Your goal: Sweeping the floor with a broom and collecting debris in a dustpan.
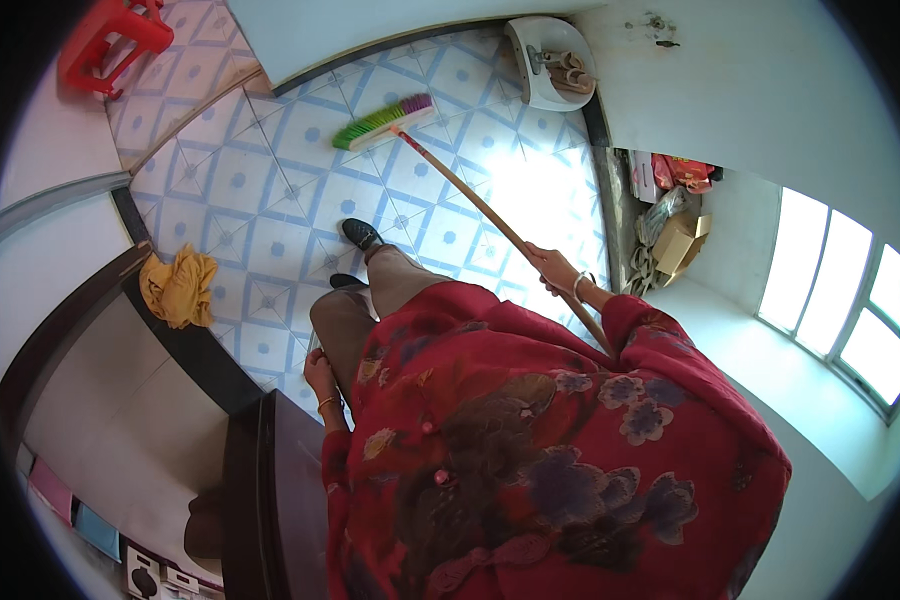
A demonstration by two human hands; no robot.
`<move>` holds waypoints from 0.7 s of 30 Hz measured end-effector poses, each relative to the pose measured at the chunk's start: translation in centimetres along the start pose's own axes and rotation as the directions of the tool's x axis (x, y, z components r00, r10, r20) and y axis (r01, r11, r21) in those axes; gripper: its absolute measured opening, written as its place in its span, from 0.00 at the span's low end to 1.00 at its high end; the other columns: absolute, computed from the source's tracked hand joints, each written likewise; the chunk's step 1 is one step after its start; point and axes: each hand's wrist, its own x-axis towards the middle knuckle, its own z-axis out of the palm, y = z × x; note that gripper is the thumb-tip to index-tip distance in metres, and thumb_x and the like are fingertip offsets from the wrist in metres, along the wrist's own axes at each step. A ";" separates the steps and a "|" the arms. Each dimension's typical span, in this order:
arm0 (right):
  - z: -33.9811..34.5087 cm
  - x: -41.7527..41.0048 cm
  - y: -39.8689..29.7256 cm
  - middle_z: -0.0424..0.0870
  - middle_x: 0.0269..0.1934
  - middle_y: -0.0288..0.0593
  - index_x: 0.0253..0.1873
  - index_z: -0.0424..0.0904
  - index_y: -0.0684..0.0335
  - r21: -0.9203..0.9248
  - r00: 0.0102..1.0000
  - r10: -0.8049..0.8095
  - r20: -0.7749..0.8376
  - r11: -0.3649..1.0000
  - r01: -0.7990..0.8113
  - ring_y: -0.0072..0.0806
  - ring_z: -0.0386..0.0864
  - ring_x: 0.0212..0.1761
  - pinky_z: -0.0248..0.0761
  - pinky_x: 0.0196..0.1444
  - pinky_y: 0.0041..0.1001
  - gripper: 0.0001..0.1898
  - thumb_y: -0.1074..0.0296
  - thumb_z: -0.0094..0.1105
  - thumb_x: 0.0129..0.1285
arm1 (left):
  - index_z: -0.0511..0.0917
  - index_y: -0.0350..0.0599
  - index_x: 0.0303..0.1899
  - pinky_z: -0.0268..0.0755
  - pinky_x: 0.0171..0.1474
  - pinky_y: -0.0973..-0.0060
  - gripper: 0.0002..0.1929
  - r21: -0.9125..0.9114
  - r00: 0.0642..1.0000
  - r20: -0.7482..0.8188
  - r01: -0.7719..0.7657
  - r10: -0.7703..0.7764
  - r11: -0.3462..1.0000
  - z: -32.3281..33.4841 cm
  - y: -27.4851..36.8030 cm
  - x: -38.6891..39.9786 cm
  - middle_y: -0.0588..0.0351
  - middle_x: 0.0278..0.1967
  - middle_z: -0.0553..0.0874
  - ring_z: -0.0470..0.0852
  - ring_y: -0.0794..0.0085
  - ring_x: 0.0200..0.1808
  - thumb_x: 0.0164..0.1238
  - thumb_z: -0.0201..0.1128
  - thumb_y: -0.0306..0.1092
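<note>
My right hand (556,268) grips the wooden handle of a broom (477,199) partway along its length. The handle's upper end passes under my right forearm. Far out in front, the broom head (384,122) lies against the tiled floor, its bristles green at one end and purple at the other. Beside my left thigh hangs my left hand (319,373), fingers curled; whether anything is inside them cannot be seen. My dark shoes (361,233) stand on the tiles behind the broom head.
A white washbasin (559,64) holding shoes sits by the far wall. To the right, an alcove contains a cardboard box (679,244) and bags. A yellow cloth (178,286) hangs at the left near dark wooden furniture (292,457). A red plastic stool (116,45) stands beyond the threshold.
</note>
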 end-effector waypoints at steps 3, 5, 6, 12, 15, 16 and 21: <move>-0.8 -4.2 2.6 0.65 0.14 0.30 0.67 0.65 0.43 -0.052 0.999 0.018 -0.049 0.998 -0.021 0.16 0.62 0.10 0.64 0.10 0.21 0.21 0.55 0.43 0.70 | 0.80 0.33 0.40 0.72 0.47 0.74 0.14 0.094 0.974 -0.069 -0.209 0.215 0.973 -0.1 3.3 0.2 0.48 0.36 0.85 0.82 0.64 0.39 0.56 0.48 0.26; -1.4 -6.4 2.0 0.64 0.14 0.28 0.67 0.65 0.44 -0.129 1.000 0.022 -0.013 0.991 -0.023 0.16 0.62 0.10 0.62 0.10 0.20 0.22 0.54 0.44 0.70 | 0.81 0.34 0.41 0.71 0.47 0.72 0.15 0.132 0.966 -0.094 -0.230 0.243 0.964 -1.8 3.3 1.6 0.48 0.37 0.85 0.82 0.64 0.39 0.56 0.49 0.27; -1.6 -7.2 2.0 0.63 0.14 0.28 0.67 0.65 0.44 -0.106 1.000 0.027 0.003 0.994 -0.026 0.16 0.62 0.10 0.60 0.10 0.20 0.21 0.55 0.44 0.70 | 0.81 0.35 0.40 0.72 0.47 0.72 0.14 0.151 0.968 -0.095 -0.219 0.234 0.964 -2.1 3.8 2.0 0.48 0.37 0.85 0.83 0.63 0.40 0.56 0.49 0.28; 3.4 -8.5 -6.1 0.74 0.58 0.43 0.65 0.65 0.66 -0.076 0.994 -0.053 0.092 0.995 0.060 0.23 0.67 0.61 0.56 0.66 0.24 0.24 0.61 0.51 0.69 | 0.81 0.35 0.41 0.73 0.44 0.75 0.14 0.252 0.984 -0.073 -0.137 0.160 0.958 -7.5 3.2 9.4 0.52 0.35 0.85 0.82 0.70 0.37 0.59 0.51 0.29; 7.8 -5.7 -10.2 0.79 0.46 0.34 0.67 0.62 0.64 -0.088 0.857 -0.456 0.241 0.869 0.487 0.15 0.73 0.43 0.68 0.48 0.18 0.25 0.61 0.51 0.69 | 0.83 0.37 0.39 0.73 0.44 0.73 0.14 -0.004 0.995 -0.073 -0.062 0.062 0.998 -10.8 6.6 11.4 0.50 0.35 0.86 0.83 0.66 0.36 0.57 0.51 0.30; 9.4 -4.8 -11.7 0.79 0.46 0.34 0.67 0.62 0.64 -0.085 0.859 -0.455 0.236 0.871 0.484 0.15 0.73 0.43 0.68 0.48 0.18 0.25 0.61 0.51 0.69 | 0.81 0.35 0.42 0.74 0.39 0.75 0.14 -0.065 0.999 -0.015 -0.042 0.041 0.997 -12.1 8.8 11.9 0.53 0.33 0.85 0.82 0.70 0.34 0.57 0.52 0.30; 17.0 -7.4 -27.4 0.76 0.24 0.38 0.66 0.65 0.60 -0.031 0.912 -0.393 0.117 0.916 0.399 0.19 0.71 0.22 0.68 0.25 0.24 0.23 0.59 0.46 0.69 | 0.76 0.40 0.46 0.73 0.29 0.76 0.15 -0.216 0.997 0.060 0.056 -0.044 0.975 -18.8 17.7 14.6 0.55 0.33 0.83 0.82 0.73 0.29 0.55 0.54 0.29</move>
